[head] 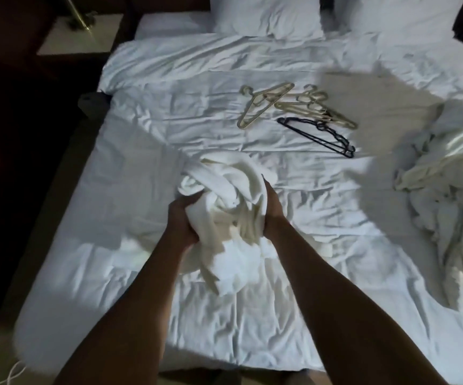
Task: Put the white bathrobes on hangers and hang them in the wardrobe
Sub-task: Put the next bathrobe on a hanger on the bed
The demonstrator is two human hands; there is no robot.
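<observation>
Step in hand: we judge this the start of the work, with one bathrobe [224,207] gathered up and no hanger in it yet.
Left hand: our left hand [183,218] has its fingers curled into the near left side of the bundle, gripping cloth.
Right hand: our right hand [273,207] grips the right side of the same bundle, fingers buried in the folds.
Where the robe is: bunched between both hands, over the middle of the bed [86,245], its lower folds trailing toward us and resting on the sheet.
Long axis: the bundle is too crumpled for us to tell collar from hem; it runs roughly away from us.
Hangers: the pale hangers [288,107] and a dark hanger [319,136] lie beyond the robe and to the right, well apart from it.
Nearer hand: our right hand is the closer one to the hangers, so we think it should reach while the left keeps the robe.
Other robes: a second white heap [444,173] lies at the right edge of the bed.
Wardrobe: not in view.
</observation>
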